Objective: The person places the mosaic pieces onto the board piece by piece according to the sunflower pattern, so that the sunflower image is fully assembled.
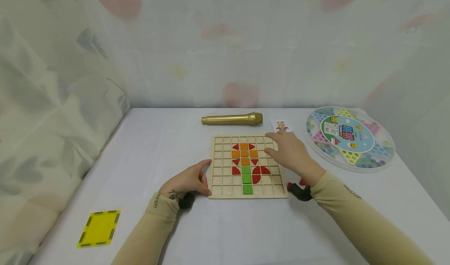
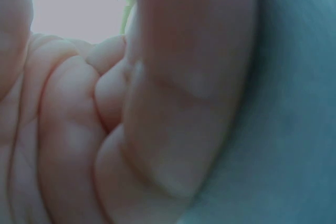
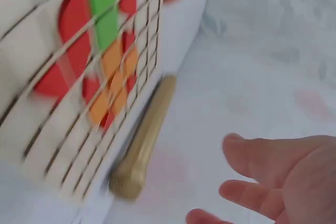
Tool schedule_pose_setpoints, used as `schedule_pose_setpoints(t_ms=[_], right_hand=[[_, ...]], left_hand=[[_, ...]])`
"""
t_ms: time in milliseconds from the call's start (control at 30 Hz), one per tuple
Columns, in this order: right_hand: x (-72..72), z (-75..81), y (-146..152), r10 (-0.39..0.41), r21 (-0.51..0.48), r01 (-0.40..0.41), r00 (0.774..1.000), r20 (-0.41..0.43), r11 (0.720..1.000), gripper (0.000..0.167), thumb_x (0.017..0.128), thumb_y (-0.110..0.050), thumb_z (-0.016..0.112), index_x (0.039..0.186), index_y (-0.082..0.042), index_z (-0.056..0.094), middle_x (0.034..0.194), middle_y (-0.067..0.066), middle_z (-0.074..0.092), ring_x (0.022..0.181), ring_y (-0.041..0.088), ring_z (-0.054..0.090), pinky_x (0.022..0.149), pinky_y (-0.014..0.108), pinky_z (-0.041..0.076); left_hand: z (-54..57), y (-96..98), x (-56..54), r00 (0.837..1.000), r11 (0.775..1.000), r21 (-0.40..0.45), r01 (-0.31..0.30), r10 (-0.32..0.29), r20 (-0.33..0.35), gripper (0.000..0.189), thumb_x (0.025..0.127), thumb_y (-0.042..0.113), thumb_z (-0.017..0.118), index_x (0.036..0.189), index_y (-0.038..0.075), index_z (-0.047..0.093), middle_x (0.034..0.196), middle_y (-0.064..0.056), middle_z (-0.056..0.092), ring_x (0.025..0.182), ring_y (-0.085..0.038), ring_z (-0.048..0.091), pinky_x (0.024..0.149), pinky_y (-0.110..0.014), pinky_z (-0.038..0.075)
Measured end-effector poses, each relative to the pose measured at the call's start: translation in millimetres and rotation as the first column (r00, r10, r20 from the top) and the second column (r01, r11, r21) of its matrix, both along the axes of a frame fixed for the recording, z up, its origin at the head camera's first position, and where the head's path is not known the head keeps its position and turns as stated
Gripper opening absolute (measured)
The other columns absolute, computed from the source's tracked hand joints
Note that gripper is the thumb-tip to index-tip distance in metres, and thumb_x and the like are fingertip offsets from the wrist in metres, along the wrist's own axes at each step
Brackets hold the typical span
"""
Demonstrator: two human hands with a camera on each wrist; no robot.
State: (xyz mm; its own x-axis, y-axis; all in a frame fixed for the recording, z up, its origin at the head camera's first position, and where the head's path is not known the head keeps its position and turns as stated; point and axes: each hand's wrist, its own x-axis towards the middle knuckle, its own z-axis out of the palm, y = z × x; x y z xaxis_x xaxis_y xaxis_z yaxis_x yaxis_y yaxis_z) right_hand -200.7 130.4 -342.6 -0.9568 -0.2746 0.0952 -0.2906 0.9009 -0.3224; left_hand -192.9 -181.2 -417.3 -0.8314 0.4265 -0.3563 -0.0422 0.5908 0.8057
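Observation:
A wooden grid board (image 1: 225, 197) lies on the table, set with orange squares, red triangles, red quarter-circles and a column of green squares (image 1: 247, 179). My left hand (image 1: 186, 179) is at the board's left side, index fingertip and thumb tip right at its edge, other fingers bent inward; the left wrist view is mostly skin. My right hand (image 1: 290, 149) hovers across the board's upper right corner, thumb and index finger apart with nothing between them. Just beyond its fingers lies a small pattern card (image 1: 281, 122), partly hidden. In the right wrist view its fingers (image 3: 257, 153) are extended and free.
A gold microphone (image 1: 230, 119) lies behind the board. At the right is a round, clear game case (image 1: 348, 136) with coloured marbles. A red piece (image 1: 303, 181) sits near my right wrist, partly hidden. A yellow square frame (image 1: 99, 228) lies at front left.

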Motion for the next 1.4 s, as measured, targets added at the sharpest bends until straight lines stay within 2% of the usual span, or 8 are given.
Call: schedule_pose_setpoints(t_ms=[133, 267, 433, 567, 767, 933, 1133, 1400], right_hand=[[10.0, -2.7, 35.9, -0.047, 0.027, 0.045, 0.997, 0.064, 0.999, 0.053, 0.086, -0.027, 0.063, 0.132, -0.005, 0.05, 0.125, 0.026, 0.052, 0.111, 0.044, 0.05, 0.084, 0.055, 0.044], [21.0, -18.3, 62.9, -0.074, 0.072, 0.065, 0.988, 0.136, 0.995, 0.054, 0.082, -0.025, 0.067, 0.129, -0.002, 0.052, 0.118, 0.026, 0.055, 0.101, 0.04, 0.054, 0.073, 0.049, 0.048], [33.0, -39.1, 77.8, -0.098, 0.127, 0.07, 0.967, 0.234, 0.989, 0.05, 0.079, -0.023, 0.071, 0.122, -0.002, 0.058, 0.112, 0.023, 0.06, 0.098, 0.039, 0.057, 0.067, 0.045, 0.05], [37.5, -51.3, 79.8, -0.098, 0.143, 0.058, 0.95, 0.297, 0.988, 0.043, 0.078, -0.018, 0.071, 0.117, -0.004, 0.062, 0.111, 0.021, 0.062, 0.103, 0.041, 0.056, 0.071, 0.047, 0.05], [38.8, -60.3, 81.7, -0.08, 0.144, 0.039, 0.955, 0.286, 0.989, 0.031, 0.078, -0.012, 0.071, 0.107, -0.003, 0.067, 0.098, 0.015, 0.063, 0.089, 0.031, 0.059, 0.066, 0.041, 0.05], [37.8, -62.8, 80.7, -0.096, 0.125, 0.062, 0.952, 0.29, 0.99, 0.023, 0.077, -0.01, 0.07, 0.099, -0.004, 0.068, 0.086, 0.009, 0.061, 0.075, 0.022, 0.054, 0.059, 0.035, 0.046], [35.7, -63.1, 78.8, -0.114, 0.107, 0.083, 0.938, 0.327, 0.991, 0.014, 0.077, -0.008, 0.067, 0.09, -0.006, 0.062, 0.079, 0.005, 0.059, 0.069, 0.02, 0.049, 0.056, 0.031, 0.042], [34.3, -57.3, 76.7, -0.077, 0.048, 0.065, 0.939, 0.336, 0.997, 0.017, 0.077, -0.012, 0.07, 0.074, -0.009, 0.054, 0.067, 0.002, 0.051, 0.063, 0.018, 0.046, 0.053, 0.029, 0.036]], left_hand=[[0.0, -0.2, 0.3, 1.0, 1.0, 0.0, -0.005, 0.005, 0.001, 0.107, 0.061, -0.001, 0.082, 0.147, 0.007, 0.018, 0.068, -0.007, 0.058, 0.057, -0.015, 0.051, 0.054, -0.027, 0.042], [-1.4, -1.5, -0.3, 1.0, 1.0, 0.009, -0.007, 0.007, 0.002, 0.107, 0.061, -0.001, 0.082, 0.147, 0.007, 0.018, 0.068, -0.007, 0.058, 0.058, -0.015, 0.051, 0.054, -0.028, 0.042], [-1.7, -3.3, -0.9, 1.0, 1.0, 0.016, -0.004, 0.004, 0.002, 0.107, 0.061, -0.001, 0.082, 0.147, 0.007, 0.018, 0.068, -0.007, 0.059, 0.058, -0.015, 0.051, 0.054, -0.029, 0.042], [-2.1, -3.4, -1.3, 1.0, 1.0, 0.016, -0.007, 0.007, 0.0, 0.107, 0.062, -0.001, 0.082, 0.147, 0.007, 0.018, 0.068, -0.007, 0.059, 0.058, -0.015, 0.051, 0.054, -0.028, 0.042], [-3.6, -3.4, -1.5, 1.0, 1.0, 0.011, -0.018, 0.017, 0.004, 0.107, 0.061, -0.001, 0.082, 0.147, 0.008, 0.019, 0.068, -0.007, 0.058, 0.058, -0.015, 0.051, 0.055, -0.028, 0.042], [-2.5, -2.5, -1.6, 1.0, 1.0, 0.011, -0.013, 0.013, 0.001, 0.107, 0.061, 0.0, 0.082, 0.147, 0.008, 0.019, 0.068, -0.007, 0.058, 0.058, -0.015, 0.051, 0.054, -0.028, 0.041], [-1.4, -2.1, -1.2, 1.0, 1.0, 0.021, -0.017, 0.017, 0.013, 0.108, 0.061, -0.001, 0.082, 0.147, 0.008, 0.018, 0.067, -0.007, 0.058, 0.057, -0.014, 0.05, 0.054, -0.027, 0.041], [-3.4, -1.6, -0.6, 1.0, 1.0, 0.017, -0.012, 0.012, 0.015, 0.107, 0.061, 0.0, 0.082, 0.147, 0.008, 0.018, 0.068, -0.007, 0.058, 0.057, -0.014, 0.05, 0.054, -0.027, 0.041]])
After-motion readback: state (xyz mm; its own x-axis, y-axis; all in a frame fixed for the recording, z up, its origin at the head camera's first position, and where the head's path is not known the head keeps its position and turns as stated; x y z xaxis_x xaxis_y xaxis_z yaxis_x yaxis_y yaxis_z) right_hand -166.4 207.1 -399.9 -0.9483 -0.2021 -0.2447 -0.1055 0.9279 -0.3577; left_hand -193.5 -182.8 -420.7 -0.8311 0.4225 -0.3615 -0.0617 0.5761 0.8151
